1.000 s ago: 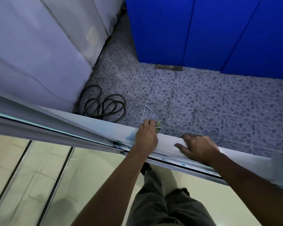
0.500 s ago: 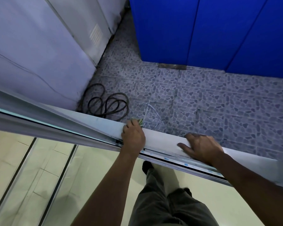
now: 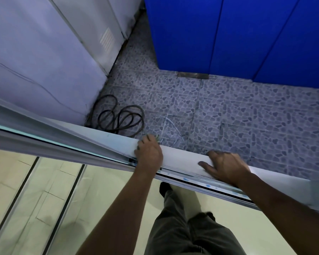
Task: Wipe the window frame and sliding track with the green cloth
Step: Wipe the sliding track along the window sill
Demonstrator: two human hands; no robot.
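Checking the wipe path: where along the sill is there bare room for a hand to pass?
Bare sill lies between the left hand and right hand, and again left of the left hand toward the sash. It is crowded where the left hand presses the cloth, and under the right hand.

Only 1 view: head-worn, wide-angle, looking steeply down and forward over the window frame (image 3: pixel 182 155), close enough for both forearms to enter from the bottom edge. Pebble-tiled floor (image 3: pixel 247 115) far below in upper frame; straight lines bowed toward the edges.
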